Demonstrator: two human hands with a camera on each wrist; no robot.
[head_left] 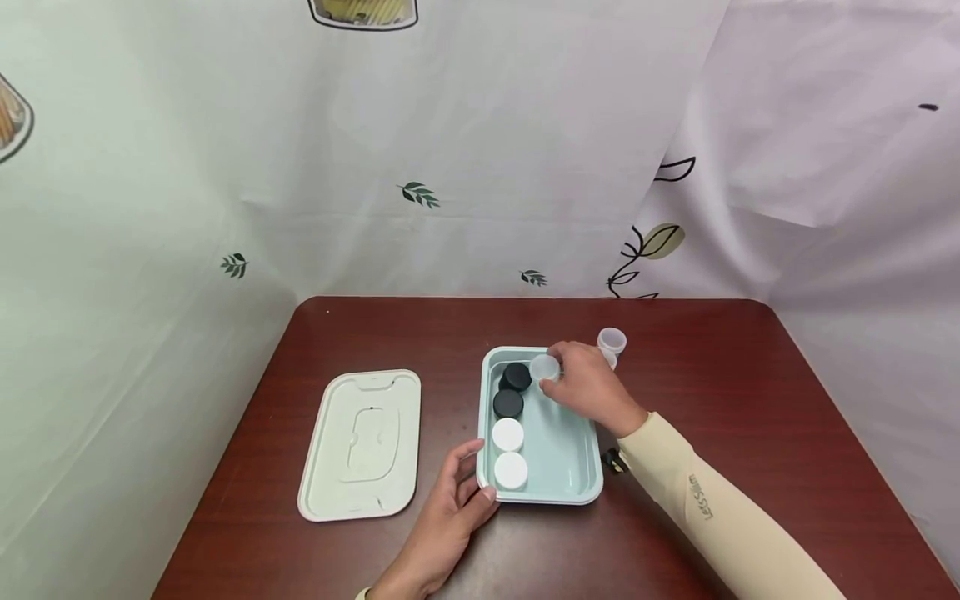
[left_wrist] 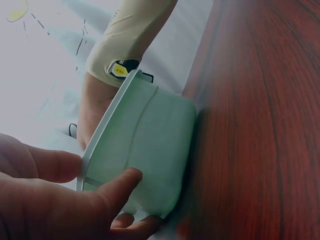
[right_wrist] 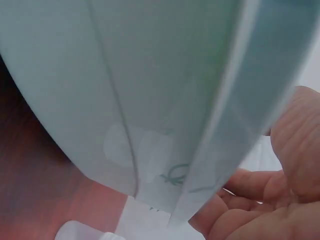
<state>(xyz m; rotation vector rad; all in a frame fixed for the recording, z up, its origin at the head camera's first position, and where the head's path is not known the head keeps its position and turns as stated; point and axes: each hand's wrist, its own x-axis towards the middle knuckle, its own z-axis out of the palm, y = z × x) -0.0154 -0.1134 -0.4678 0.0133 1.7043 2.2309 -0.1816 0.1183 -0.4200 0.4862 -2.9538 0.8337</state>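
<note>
Below and right of the head view's centre, the right hand [head_left: 588, 382] pinches a translucent cup [head_left: 544, 369] at the tray's [head_left: 558, 454] upper end; the left hand [head_left: 450, 512] rests loosely spread against its lower-left corner. A level cup, clear of the black lid [head_left: 516, 376], should work best.

Left hand [head_left: 448, 518] half-curled; right hand [head_left: 588, 383] pinching, its forearm [head_left: 722, 510] slanting inward.

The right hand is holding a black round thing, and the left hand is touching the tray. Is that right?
Not quite: the round thing is whitish, not black, as the head view shows. The right hand is holding it, and the left hand is touching the tray.
</note>
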